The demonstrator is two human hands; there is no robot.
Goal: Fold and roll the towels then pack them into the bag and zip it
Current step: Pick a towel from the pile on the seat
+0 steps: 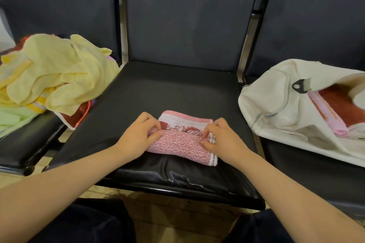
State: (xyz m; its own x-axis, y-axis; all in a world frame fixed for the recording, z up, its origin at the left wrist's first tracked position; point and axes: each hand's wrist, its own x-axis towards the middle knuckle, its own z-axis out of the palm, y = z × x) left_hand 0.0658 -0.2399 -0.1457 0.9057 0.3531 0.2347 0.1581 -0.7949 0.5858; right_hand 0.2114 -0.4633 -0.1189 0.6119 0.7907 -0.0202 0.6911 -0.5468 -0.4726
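Note:
A small pink and white patterned towel (180,140) lies folded on the middle black seat (158,89), its near part rolled over. My left hand (138,136) pinches the roll at its left end. At the roll's right end my right hand (221,138) pinches it with curled fingers. A cream bag (276,100) lies open on the right seat, and a rolled red and pink towel (335,110) shows inside it. The bag's zip (276,113) hangs undone along the side.
A heap of loose towels (53,77), mostly pale yellow with green and red ones beneath, covers the left seat. Dark seat backs rise behind. The middle seat's front edge (177,179) is torn. My dark trouser legs are at the bottom.

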